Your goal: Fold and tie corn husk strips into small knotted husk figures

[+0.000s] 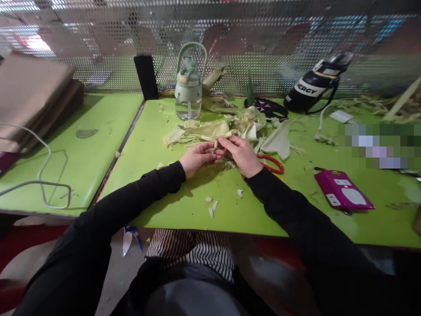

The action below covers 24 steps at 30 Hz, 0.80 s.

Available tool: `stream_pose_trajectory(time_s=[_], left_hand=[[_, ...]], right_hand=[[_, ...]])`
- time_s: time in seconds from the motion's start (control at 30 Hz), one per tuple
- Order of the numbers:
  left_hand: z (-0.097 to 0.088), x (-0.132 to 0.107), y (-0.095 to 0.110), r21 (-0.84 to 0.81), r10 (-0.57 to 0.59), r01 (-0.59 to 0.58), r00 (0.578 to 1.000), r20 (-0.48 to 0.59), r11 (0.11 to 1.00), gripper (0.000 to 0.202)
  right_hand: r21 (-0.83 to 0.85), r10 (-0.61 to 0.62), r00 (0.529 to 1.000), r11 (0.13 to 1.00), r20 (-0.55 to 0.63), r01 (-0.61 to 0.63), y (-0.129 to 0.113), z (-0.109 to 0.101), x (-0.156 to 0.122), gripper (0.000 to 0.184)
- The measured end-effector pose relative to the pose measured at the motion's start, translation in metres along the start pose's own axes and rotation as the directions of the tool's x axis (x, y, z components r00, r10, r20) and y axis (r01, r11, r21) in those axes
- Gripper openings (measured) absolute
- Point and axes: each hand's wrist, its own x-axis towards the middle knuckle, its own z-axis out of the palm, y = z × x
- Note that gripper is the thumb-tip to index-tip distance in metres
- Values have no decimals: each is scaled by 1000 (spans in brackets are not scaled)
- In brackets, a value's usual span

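Observation:
My left hand and my right hand meet over the green table, both pinching a strip of pale corn husk between fingertips. A heap of corn husks lies just beyond the hands. Red-handled scissors rest on the table under my right wrist. Both arms wear black sleeves.
A clear water bottle with a green lid stands behind the husks. A magenta phone lies at the right, a black-and-white bottle at the back right. Husk scraps dot the near edge. A second table with a cable sits left.

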Motion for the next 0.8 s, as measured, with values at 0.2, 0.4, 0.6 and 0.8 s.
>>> stream_pose_trajectory(time_s=[0.2,0.4,0.6,0.8], left_hand=[[-9,-3,-1,21,-122,121,964,237,992,34],[-16,-14,20,285,-353,235,793,496,929,47],[-18,-21,57,551,48,-155,978,204,820,43],[9,-26,47,439,-23,-77,976,216,895,21]], right_hand=[[26,-19,997,999,-76,21,-9,-7,-4,36],[2,-194,947,980,-257,201,-14,-17,-2,40],[-114,-341,932,938,-124,328,-27,-17,-19,24],[-369,-514,858,796,7,480,-30,-9,-32,15]])
